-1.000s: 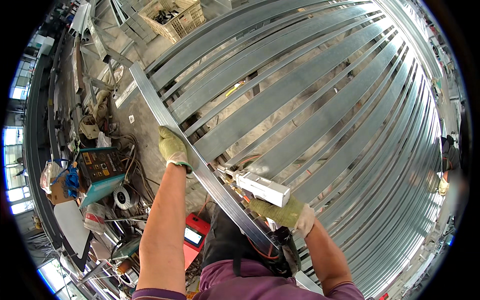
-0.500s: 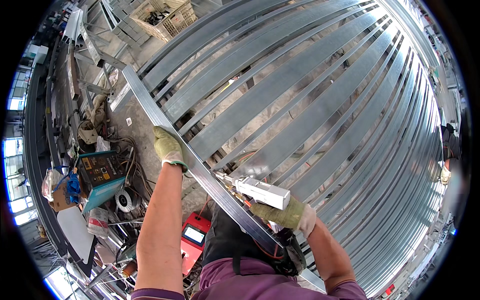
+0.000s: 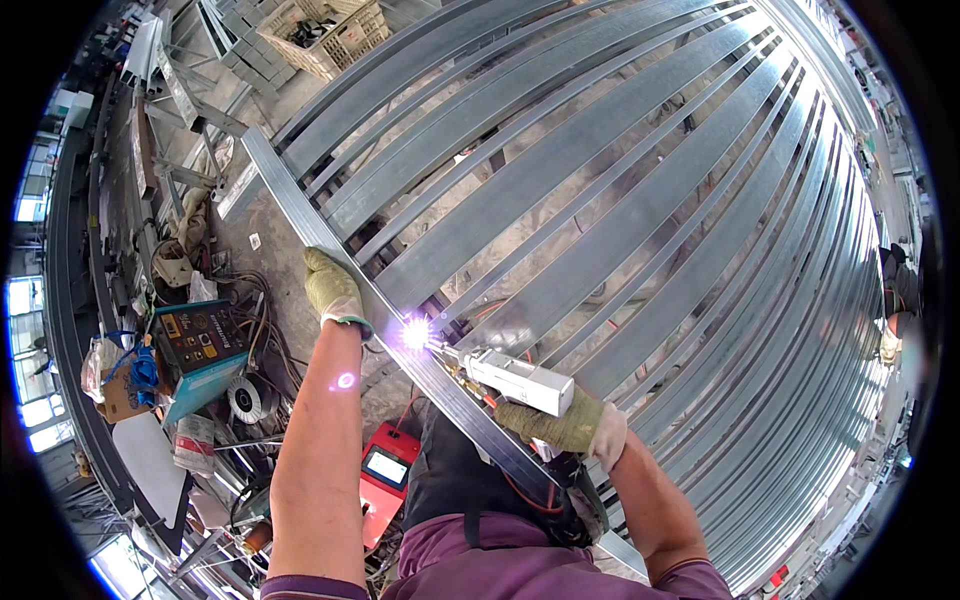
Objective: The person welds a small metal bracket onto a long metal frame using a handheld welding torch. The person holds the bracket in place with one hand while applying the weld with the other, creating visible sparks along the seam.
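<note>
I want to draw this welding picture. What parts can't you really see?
- Head view: the tip of the white welding tool and the joint on the long metal bar are washed out by the bright spark.
- Right hand: its fingers curl under the tool, hidden.
- Left hand: its palm faces the bar, hidden.
- The bar's near end disappears behind the person's body.
</note>
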A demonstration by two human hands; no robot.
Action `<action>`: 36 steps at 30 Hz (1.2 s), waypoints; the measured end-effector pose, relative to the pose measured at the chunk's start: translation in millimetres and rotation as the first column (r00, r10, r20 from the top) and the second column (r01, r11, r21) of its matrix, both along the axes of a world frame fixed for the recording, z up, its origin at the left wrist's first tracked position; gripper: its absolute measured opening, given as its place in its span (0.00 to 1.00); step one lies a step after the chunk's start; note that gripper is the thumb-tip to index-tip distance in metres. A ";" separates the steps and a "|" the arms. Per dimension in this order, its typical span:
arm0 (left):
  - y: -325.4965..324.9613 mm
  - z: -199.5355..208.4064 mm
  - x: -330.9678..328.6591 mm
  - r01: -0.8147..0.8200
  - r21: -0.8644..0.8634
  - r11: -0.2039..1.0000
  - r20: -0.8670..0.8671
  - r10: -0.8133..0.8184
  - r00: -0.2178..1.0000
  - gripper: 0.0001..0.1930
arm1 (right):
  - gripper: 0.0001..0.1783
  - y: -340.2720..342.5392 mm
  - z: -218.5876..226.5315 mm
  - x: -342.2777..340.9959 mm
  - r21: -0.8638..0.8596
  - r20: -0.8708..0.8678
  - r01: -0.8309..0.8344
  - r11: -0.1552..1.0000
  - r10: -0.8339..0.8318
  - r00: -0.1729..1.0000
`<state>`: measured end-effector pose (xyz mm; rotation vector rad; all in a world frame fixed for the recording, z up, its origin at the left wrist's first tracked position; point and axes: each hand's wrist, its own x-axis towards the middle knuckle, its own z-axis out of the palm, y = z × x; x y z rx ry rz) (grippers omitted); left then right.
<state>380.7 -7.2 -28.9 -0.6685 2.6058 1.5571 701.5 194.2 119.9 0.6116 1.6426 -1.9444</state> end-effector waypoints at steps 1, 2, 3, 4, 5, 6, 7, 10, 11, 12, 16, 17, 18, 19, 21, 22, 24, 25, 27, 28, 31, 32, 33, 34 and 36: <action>0.4 -0.2 0.1 0.008 -0.021 1.000 -0.004 -0.008 1.000 0.40 | 0.33 -0.3 -0.6 0.8 -0.008 -0.005 0.011 1.000 -0.011 1.000; 1.8 1.0 1.2 0.009 -0.017 1.000 -0.001 -0.009 1.000 0.41 | 0.33 -0.6 -1.4 1.7 -0.016 -0.009 0.022 1.000 -0.022 1.000; 1.4 -0.8 0.9 0.019 -0.012 1.000 -0.010 -0.019 1.000 0.42 | 0.33 -1.0 -3.5 2.7 0.009 -0.018 0.006 1.000 -0.006 1.000; -1.0 -4.9 -0.7 0.028 -0.008 1.000 -0.021 -0.028 0.999 0.43 | 0.33 -1.3 -6.5 3.5 0.034 -0.028 -0.011 0.999 0.011 1.000; -3.6 -8.8 -2.5 0.037 -0.004 0.999 -0.031 -0.037 0.999 0.44 | 0.32 -1.5 -7.7 4.4 0.060 -0.038 -0.027 0.998 0.029 0.999; -6.3 -12.5 -4.4 0.036 -0.013 0.999 -0.030 -0.037 0.999 0.43 | 0.32 -1.3 -6.8 5.3 0.056 -0.035 -0.020 0.998 0.022 0.999; -7.2 -13.4 -5.4 0.036 -0.022 0.999 -0.027 -0.036 0.999 0.42 | 0.32 -0.8 -5.9 6.5 0.051 -0.032 -0.013 0.999 0.015 0.999; -7.1 -15.3 -4.7 0.038 -0.010 0.999 -0.037 -0.038 0.999 0.40 | 0.32 0.6 -1.4 4.6 0.045 -0.044 -0.017 0.999 0.019 0.999; -6.1 -14.7 -3.8 0.040 0.000 0.999 -0.043 -0.040 0.998 0.40 | 0.32 0.9 -0.5 3.9 0.044 -0.051 -0.021 0.999 0.023 0.998; -4.9 -13.9 -4.1 0.028 0.009 1.000 -0.026 -0.028 0.999 0.40 | 0.33 0.6 -2.4 4.7 0.052 -0.056 -0.027 0.998 0.030 0.998; -1.4 -7.9 -1.8 0.033 0.040 0.999 -0.019 -0.032 0.999 0.40 | 0.34 2.8 6.1 1.9 0.026 0.048 -0.052 0.998 0.051 0.998; -1.4 -5.9 -0.6 0.047 0.045 0.998 -0.034 -0.046 0.998 0.39 | 0.34 3.8 10.5 -0.1 0.005 0.105 -0.058 0.998 0.057 0.993; -1.8 -5.3 -1.0 0.046 0.017 0.999 -0.031 -0.045 0.998 0.39 | 0.35 3.2 8.9 0.4 0.006 0.086 -0.055 0.998 0.054 0.995; -2.6 -6.7 -2.3 0.045 -0.008 0.999 -0.028 -0.045 0.999 0.39 | 0.35 2.1 7.0 2.3 0.010 0.067 -0.051 0.999 0.050 0.996; -5.2 -9.1 -4.4 0.048 -0.033 0.998 -0.017 -0.049 0.999 0.39 | 0.36 -0.1 2.5 8.8 -0.038 0.047 0.009 0.999 -0.007 0.999; -6.1 -10.3 -5.1 0.052 -0.032 0.998 -0.009 -0.053 0.999 0.39 | 0.36 -0.5 0.8 13.8 -0.088 0.048 0.067 0.994 -0.062 0.997; -6.3 -13.7 -5.1 0.050 0.003 0.999 -0.013 -0.050 0.999 0.40 | 0.37 0.2 0.1 15.3 -0.092 0.089 0.061 0.994 -0.053 0.995; -5.5 -14.0 -4.6 0.044 0.034 0.998 -0.025 -0.043 0.999 0.40 | 0.37 1.2 0.7 11.0 -0.051 0.128 -0.004 0.999 0.010 0.992; -4.8 -14.0 -4.2 0.035 0.067 0.997 -0.037 -0.032 0.999 0.40 | 0.36 0.8 2.6 8.4 -0.012 0.120 -0.047 0.999 0.048 0.992; -4.7 -13.2 -4.1 0.031 0.069 0.997 -0.036 -0.028 0.999 0.40 | 0.36 0.1 3.8 8.4 -0.014 0.073 -0.024 1.000 0.025 0.997; -1.6 -9.4 -2.5 0.011 0.066 0.998 -0.033 -0.009 0.999 0.42 | 0.36 -0.9 3.2 9.9 0.012 0.011 -0.020 1.000 0.019 1.000; 0.6 -7.0 -1.4 0.004 0.065 0.998 -0.031 -0.002 1.000 0.43 | 0.36 -0.8 2.2 11.1 0.027 0.004 -0.028 0.999 0.028 1.000; 1.9 -4.2 -0.5 0.002 0.079 0.997 -0.007 -0.002 1.000 0.43 | 0.36 -0.8 0.5 12.6 0.024 0.015 -0.034 0.999 0.034 0.999; 2.7 -1.0 0.1 0.000 0.093 0.996 0.017 -0.002 1.000 0.43 | 0.37 -0.9 -1.9 14.4 0.021 0.025 -0.040 0.999 0.039 0.999; 2.1 -1.8 -0.2 0.014 0.069 0.998 0.021 -0.015 1.000 0.44 | 0.37 -2.3 -7.5 18.6 0.022 0.024 -0.039 0.999 0.039 0.999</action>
